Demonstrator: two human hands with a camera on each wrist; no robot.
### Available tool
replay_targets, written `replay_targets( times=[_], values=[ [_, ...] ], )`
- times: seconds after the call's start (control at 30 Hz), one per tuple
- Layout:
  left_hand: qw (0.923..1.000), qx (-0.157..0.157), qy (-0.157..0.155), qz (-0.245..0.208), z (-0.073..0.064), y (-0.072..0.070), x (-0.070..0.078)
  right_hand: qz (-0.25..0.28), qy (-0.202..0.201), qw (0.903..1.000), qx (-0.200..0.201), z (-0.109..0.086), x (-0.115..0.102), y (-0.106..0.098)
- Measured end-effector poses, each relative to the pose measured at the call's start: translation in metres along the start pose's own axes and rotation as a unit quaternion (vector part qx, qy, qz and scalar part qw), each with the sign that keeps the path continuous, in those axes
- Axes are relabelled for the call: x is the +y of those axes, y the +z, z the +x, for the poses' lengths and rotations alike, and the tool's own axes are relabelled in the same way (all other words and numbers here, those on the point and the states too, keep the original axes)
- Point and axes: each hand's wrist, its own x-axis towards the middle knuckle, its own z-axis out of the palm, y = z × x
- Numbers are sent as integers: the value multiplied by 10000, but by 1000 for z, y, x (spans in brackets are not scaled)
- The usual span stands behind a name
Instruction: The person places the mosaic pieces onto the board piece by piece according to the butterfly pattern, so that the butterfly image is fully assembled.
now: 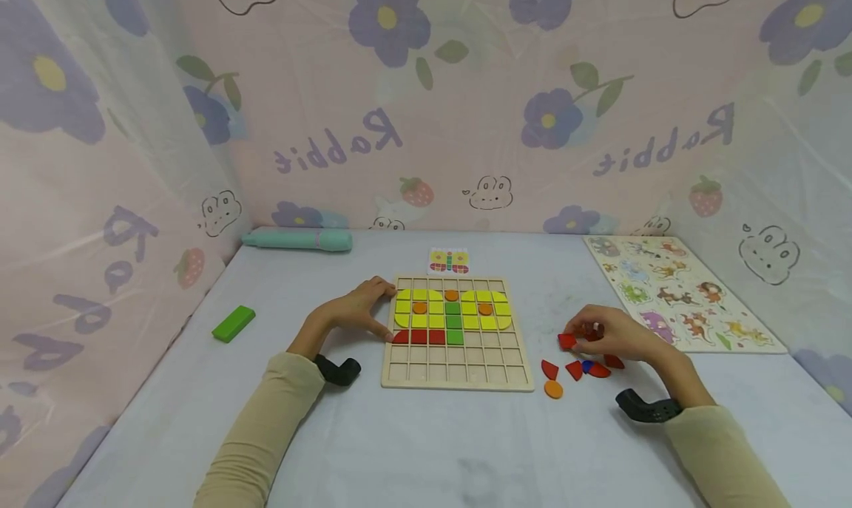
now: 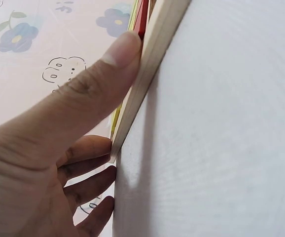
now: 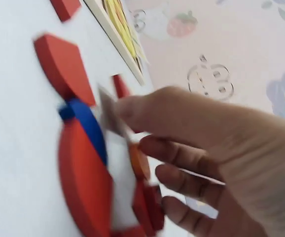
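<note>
A wooden grid board (image 1: 459, 375) holds yellow, green, orange and red flat pieces. My left hand (image 1: 356, 308) rests along its left edge, thumb tip beside the row of red pieces (image 1: 426, 336) and the other fingers by the upper corner. In the left wrist view, my left thumb (image 2: 88, 89) presses the board's wooden rim (image 2: 147, 69). Right of the board, my right hand (image 1: 615, 333) pinches a small red piece (image 1: 566, 341) between thumb and fingers. Its shape is partly hidden, and the right wrist view is blurred. Loose red pieces (image 3: 83, 177) and a blue piece (image 3: 86, 123) lie below that hand.
An orange disc (image 1: 553, 389) lies nearest me among the loose pieces. Behind the board is a small pattern card (image 1: 449, 261). A green block (image 1: 234, 324) lies at left, a teal tube (image 1: 299, 239) at the back, and an animal picture board (image 1: 685, 293) at right.
</note>
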Motion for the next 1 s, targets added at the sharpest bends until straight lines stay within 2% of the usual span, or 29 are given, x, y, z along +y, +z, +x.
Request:
replay_targets(
  times=[0.07, 0.2, 0.3, 0.5, 0.7, 1.0],
  values=[
    [10000, -4, 5, 29, 0, 0, 0, 8, -112, 9997, 208, 6, -8, 6],
    [10000, 5, -8, 32, 0, 0, 0, 43, -703, 9954, 650, 21, -29, 20],
    [10000, 13, -16, 6, -1, 0, 0, 69, -1049, 9918, 729, 35, -50, 31],
    [10000, -3, -8, 20, -1, 1, 1, 127, -1121, 9911, 704, 61, -77, 57],
    [10000, -17, 57, -15, -1, -1, 2, 108, -1441, 9872, 680, 76, -84, 73],
    [10000, -13, 29, 14, 0, 1, 0, 153, -1582, 9848, 704, 79, -86, 76]
  ],
)
